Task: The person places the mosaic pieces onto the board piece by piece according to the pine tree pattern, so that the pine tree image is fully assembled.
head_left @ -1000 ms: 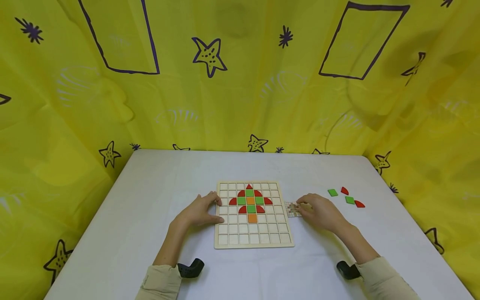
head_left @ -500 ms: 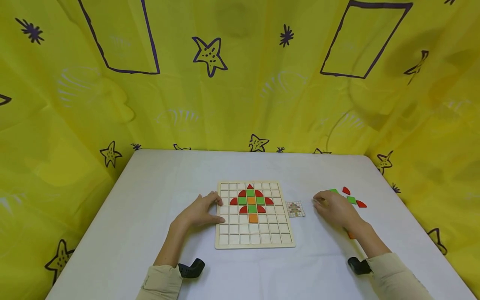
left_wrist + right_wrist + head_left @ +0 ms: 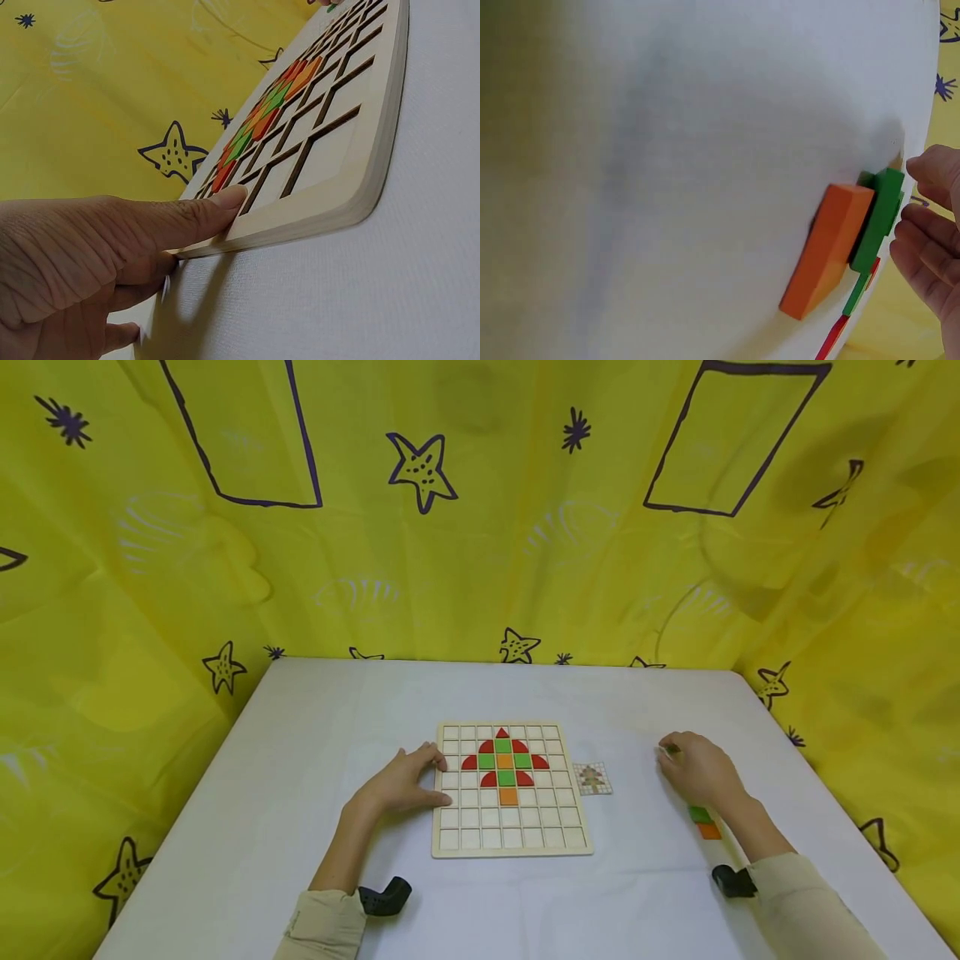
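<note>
A wooden grid board (image 3: 480, 847) lies on the table. Set into it are red, green and orange tiles (image 3: 506, 762) in a tree shape. My left hand (image 3: 397, 785) rests at the board's left edge. In the left wrist view its straight thumb (image 3: 225, 199) presses on the rim. Right of the board, my right hand (image 3: 701, 770) reaches over loose tiles, fingertips at a green tile (image 3: 672, 749). The right wrist view has its thumb and fingers (image 3: 928, 255) apart, nothing seen between them. Near it are an orange tile (image 3: 829, 251) and a green tile (image 3: 877, 221).
A small pattern card (image 3: 592, 778) with a printed tree lies against the board's right side. Red tiles (image 3: 832, 337) show at the lower edge of the right wrist view. A yellow curtain (image 3: 480, 568) closes off the table's back and sides.
My right hand has left the pattern card and moved right over the loose tiles, covering several of them. An orange and a green tile show beside its wrist. The left hand has stayed put.
</note>
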`<action>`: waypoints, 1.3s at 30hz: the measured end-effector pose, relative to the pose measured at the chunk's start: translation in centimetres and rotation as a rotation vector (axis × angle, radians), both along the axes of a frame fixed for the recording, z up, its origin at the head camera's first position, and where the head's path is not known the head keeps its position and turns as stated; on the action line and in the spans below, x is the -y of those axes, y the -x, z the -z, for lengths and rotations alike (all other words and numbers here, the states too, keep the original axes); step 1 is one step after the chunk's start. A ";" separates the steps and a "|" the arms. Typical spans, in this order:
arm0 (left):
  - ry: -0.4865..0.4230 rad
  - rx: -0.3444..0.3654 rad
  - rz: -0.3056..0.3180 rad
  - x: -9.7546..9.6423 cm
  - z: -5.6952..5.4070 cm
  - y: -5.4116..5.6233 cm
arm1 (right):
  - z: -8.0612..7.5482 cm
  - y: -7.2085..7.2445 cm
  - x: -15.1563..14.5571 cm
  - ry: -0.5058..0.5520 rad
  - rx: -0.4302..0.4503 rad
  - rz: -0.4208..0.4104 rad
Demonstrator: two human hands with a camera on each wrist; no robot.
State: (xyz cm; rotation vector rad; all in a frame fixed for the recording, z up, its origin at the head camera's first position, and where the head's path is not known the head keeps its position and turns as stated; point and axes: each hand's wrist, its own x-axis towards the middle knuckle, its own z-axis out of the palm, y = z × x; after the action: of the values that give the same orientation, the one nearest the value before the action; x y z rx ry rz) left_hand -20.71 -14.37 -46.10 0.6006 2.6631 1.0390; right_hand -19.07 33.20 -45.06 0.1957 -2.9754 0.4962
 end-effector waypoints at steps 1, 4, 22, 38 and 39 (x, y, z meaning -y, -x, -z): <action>0.001 0.002 0.000 0.0 0.0 0.0 | 0.0 0.1 -0.1 -0.006 0.009 0.009; 0.000 0.011 -0.002 0.0 0.0 -0.1 | 0.0 0.3 -0.4 -0.016 0.032 0.042; 0.005 0.015 0.004 -0.2 -0.3 -0.1 | 0.1 1.0 -1.1 -0.017 0.019 0.042; 0.004 0.000 0.016 0.0 -0.1 0.2 | 0.2 -1.1 2.1 0.111 -0.049 0.027; 0.003 0.001 0.016 0.1 -0.1 0.2 | 0.1 -1.3 2.3 0.112 -0.062 0.020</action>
State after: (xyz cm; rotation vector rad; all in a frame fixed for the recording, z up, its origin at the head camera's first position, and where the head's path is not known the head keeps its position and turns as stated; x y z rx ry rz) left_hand -20.91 -14.45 -46.02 0.6194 2.6537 1.0311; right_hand -17.80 30.85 -45.19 0.1667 -2.8766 0.6410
